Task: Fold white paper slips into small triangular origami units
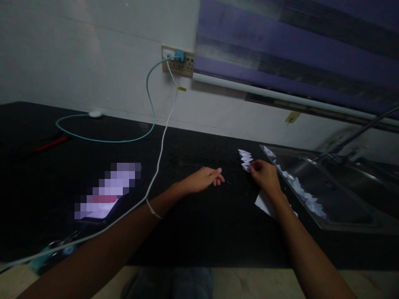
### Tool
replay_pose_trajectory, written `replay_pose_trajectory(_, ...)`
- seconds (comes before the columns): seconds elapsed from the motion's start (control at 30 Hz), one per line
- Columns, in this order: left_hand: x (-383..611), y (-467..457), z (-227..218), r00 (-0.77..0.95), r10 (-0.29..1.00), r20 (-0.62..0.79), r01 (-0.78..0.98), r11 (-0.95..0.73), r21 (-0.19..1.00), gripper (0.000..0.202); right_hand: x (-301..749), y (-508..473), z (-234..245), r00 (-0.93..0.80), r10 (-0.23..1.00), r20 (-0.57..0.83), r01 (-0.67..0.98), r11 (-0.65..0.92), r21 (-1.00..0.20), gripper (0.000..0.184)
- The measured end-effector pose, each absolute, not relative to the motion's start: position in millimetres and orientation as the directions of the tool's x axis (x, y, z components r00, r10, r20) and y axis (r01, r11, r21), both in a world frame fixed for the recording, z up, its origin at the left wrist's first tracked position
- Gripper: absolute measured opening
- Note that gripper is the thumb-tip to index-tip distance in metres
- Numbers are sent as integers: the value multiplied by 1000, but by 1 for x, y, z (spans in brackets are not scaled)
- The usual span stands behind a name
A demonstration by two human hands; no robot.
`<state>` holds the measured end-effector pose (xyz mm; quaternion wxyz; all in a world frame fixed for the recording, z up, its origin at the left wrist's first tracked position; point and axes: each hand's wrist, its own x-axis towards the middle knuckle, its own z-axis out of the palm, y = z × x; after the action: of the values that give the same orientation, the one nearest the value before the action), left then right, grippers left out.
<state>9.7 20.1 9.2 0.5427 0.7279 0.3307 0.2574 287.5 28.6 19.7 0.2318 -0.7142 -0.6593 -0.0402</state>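
Observation:
My right hand (265, 176) pinches the near end of a short row of small pointed folded paper pieces (245, 156) lying on the black countertop. Beneath its wrist, a sheet of white paper (264, 204) is partly covered by the forearm. My left hand (204, 179) hovers over the middle of the counter, fingers loosely curled in with nothing visible in them. Further right, a longer line of folded white paper pieces (304, 193) runs along the sink's left edge, with another folded piece (269, 154) near its far corner.
A metal sink (339, 214) with a faucet (336, 151) fills the right side. To the left lies a phone (106, 209) with a blurred screen. A white cable (162, 145) hangs from the wall socket (187, 64) and crosses the left forearm. A teal cable (124, 141) loops behind.

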Motion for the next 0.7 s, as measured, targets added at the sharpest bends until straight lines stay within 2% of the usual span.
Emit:
replay_pose_trajectory(0.1,9,20,9,648,761,42,186,-211,960,54,289,26,31,145,912,384,961,-38,-275,20)
replay_pose_trajectory(0.23,9,20,10,653,756,45,180,-214,960,53,290,13,51,183,907,378,943,-52,-329,23)
replay_pose_trajectory(0.33,9,19,12,649,759,49,187,-221,957,53,294,-9,59,73,975,210,953,-6,-302,31)
replay_pose_trajectory(0.47,8,16,15,639,768,33,204,-211,956,53,314,-51,55,-175,976,127,958,199,-205,58)
replay_pose_trajectory(0.57,8,16,16,644,765,17,215,-202,955,53,336,-77,46,-200,979,40,965,204,-165,71)
replay_pose_trajectory(0.7,8,17,15,643,766,17,202,-191,961,52,354,-90,37,-169,983,-64,970,155,-187,61)
